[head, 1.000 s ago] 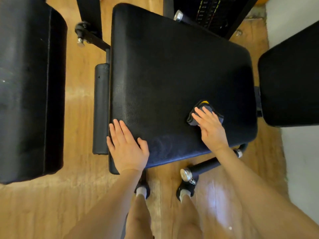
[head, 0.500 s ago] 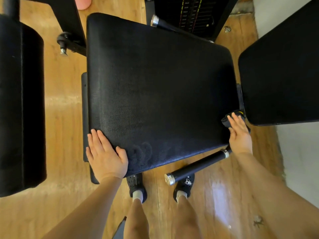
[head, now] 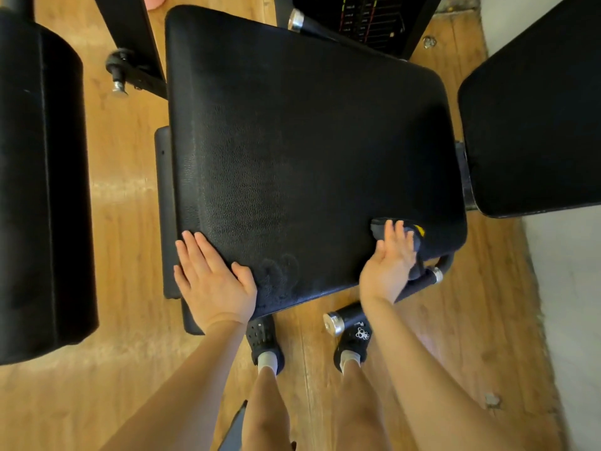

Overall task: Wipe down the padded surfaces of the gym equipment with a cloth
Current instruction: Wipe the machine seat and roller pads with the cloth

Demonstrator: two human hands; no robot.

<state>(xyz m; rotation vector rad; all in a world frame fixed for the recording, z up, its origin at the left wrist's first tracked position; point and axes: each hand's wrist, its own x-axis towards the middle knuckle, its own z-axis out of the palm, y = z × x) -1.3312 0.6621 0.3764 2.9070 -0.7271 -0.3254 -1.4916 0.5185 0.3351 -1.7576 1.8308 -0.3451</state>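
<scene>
The right hand (head: 388, 260) is motion-blurred and hides much of the dark cloth (head: 385, 226), so its grip cannot be told. The side pads (head: 39, 190) and weight stack (head: 364, 17) run off the frame edges. The stack's numbers are too small to read.

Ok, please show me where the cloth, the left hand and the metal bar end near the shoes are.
cloth (head: 419, 239): head view, dark part beside the fingers.
left hand (head: 214, 281): head view, back of the hand.
metal bar end (head: 332, 323): head view, silver cap.
</scene>
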